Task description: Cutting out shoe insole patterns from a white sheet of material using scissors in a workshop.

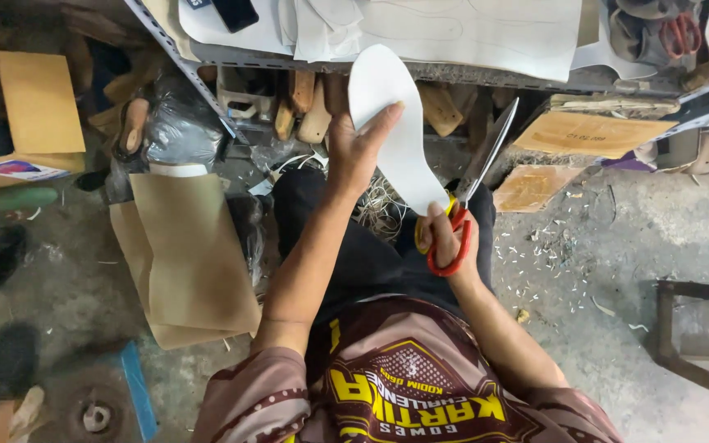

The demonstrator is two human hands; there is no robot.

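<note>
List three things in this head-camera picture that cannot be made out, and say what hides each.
1. Head view: the heel end of the white sole-shaped cutout is covered by the right hand.
2. Head view: the lower scissors blade is hidden behind the cutout.
3. Head view: the left hand fingers behind the cutout are covered by it; only the thumb shows.
4. Head view: the wooden frame at right is cut by the picture edge.
</note>
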